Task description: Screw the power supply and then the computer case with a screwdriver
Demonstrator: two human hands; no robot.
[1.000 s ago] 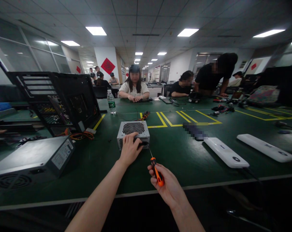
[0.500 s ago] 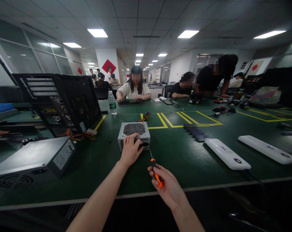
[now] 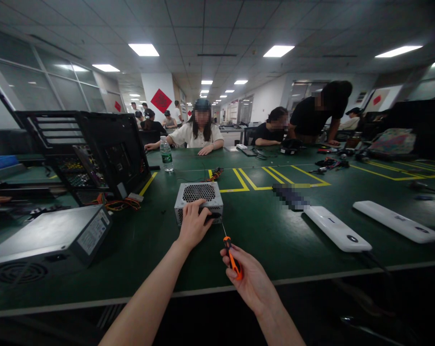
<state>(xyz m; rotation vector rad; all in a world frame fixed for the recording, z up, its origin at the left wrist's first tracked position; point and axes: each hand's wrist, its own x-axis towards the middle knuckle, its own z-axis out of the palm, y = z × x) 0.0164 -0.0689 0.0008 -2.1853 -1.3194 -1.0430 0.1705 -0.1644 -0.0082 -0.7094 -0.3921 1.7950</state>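
Observation:
A grey metal power supply unit [image 3: 199, 193] with a honeycomb grille stands on the green table in front of me. My left hand [image 3: 195, 223] grips its near side, fingers over the top edge. By the thumb is a black part [image 3: 214, 216] at the unit's near face; I cannot tell whether it is a plug or a socket. My right hand [image 3: 244, 269] is closed around an orange-and-black screwdriver [image 3: 233, 259]. Its thin shaft points up and away, with the tip at the unit's lower right corner. The exact contact of the tip is too small to make out.
On the left stand another power supply [image 3: 48, 235] and an open black computer case [image 3: 95, 149]. A water bottle [image 3: 166, 154] is beyond the unit, near a seated person [image 3: 199, 132]. White power banks [image 3: 336, 229] lie right, beside a blurred dark object [image 3: 291, 197].
My hands, the screwdriver and the unit keep nearly the same positions. Across the table, the seated person has stretched one arm out sideways, past the bottle.

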